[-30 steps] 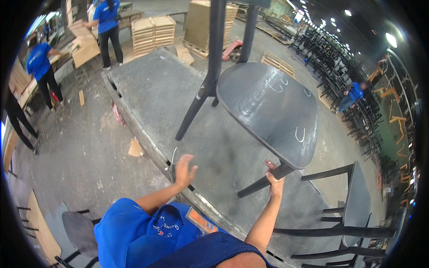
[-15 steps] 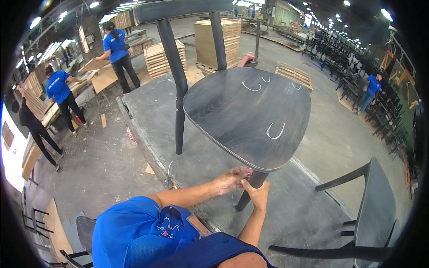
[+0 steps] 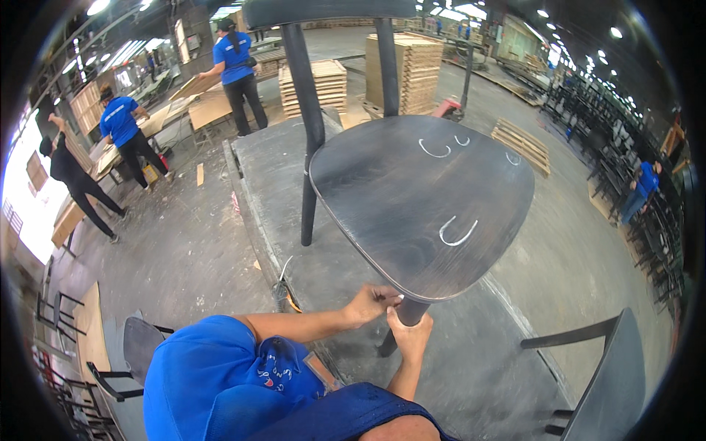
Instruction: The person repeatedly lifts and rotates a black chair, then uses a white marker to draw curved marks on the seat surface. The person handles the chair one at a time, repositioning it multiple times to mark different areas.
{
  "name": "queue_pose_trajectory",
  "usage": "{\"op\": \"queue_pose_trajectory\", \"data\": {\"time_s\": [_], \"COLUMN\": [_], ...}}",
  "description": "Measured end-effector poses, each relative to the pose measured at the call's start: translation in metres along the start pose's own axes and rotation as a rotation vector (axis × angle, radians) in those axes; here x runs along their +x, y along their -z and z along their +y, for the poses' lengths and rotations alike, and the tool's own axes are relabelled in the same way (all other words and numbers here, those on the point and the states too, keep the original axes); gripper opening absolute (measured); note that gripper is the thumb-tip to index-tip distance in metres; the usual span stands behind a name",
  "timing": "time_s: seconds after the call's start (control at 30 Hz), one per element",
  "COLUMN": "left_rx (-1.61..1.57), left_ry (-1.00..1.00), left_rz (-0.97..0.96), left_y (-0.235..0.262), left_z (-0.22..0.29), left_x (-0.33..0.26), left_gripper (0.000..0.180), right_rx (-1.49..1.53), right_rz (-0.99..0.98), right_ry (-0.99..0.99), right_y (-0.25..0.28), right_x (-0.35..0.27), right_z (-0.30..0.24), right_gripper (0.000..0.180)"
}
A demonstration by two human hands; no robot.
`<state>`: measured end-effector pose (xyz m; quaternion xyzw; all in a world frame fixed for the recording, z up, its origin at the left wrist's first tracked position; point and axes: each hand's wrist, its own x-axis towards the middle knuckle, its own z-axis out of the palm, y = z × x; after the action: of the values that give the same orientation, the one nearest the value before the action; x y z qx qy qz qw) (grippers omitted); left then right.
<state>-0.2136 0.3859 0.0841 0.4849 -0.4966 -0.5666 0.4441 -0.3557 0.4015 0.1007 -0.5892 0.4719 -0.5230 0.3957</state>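
Observation:
A dark wooden chair stands in front of me, its black-stained seat [image 3: 412,198] marked with several white curved strokes. My right hand [image 3: 410,334] is wrapped around the upper part of its near front leg [image 3: 412,312], just under the seat edge. Beside that leg, my left hand [image 3: 365,305] is closed in a pinch, with what looks like a small piece of white chalk [image 3: 401,296] at its fingertips. The chair's back leg [image 3: 309,184] and top rail [image 3: 331,10] rise on the far side.
The chair stands on a grey platform [image 3: 276,158]. Another dark chair [image 3: 614,367] lies tipped at the right. Stacked wooden boards [image 3: 312,87] and a low pallet [image 3: 521,145] are farther back. Several people in blue or black work around, with rows of black chairs [image 3: 603,140] far right.
My view has turned slightly left, so the surroundings sit farther right. My left hand's fingers have drawn slightly away from the leg; my right hand still grips it.

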Motion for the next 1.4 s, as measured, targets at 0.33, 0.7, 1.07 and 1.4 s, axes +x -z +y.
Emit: {"op": "queue_pose_trajectory", "data": {"time_s": [0.33, 0.7, 1.07, 1.4], "left_rx": [1.329, 2.107, 2.353, 2.305], "left_ry": [0.123, -1.256, -1.003, -0.987], "left_rz": [0.434, 0.832, 1.096, 1.015], "left_y": [0.201, 0.208, 0.248, 0.238], "left_z": [0.062, 0.378, 0.375, 0.397], "left_x": [-0.051, 0.142, 0.200, 0.236], "left_gripper": [0.037, 0.021, 0.021, 0.022], "right_rx": [0.005, -0.009, 0.015, 0.027], "right_rz": [-0.007, -0.047, -0.074, -0.089], "right_ry": [-0.010, 0.021, 0.077, 0.025], "right_y": [-0.003, -0.003, -0.004, -0.006], "right_x": [0.002, 0.008, 0.010, 0.010], "right_z": [0.009, 0.018, 0.010, 0.016], "right_gripper": [0.031, 0.031, 0.021, 0.020]}}
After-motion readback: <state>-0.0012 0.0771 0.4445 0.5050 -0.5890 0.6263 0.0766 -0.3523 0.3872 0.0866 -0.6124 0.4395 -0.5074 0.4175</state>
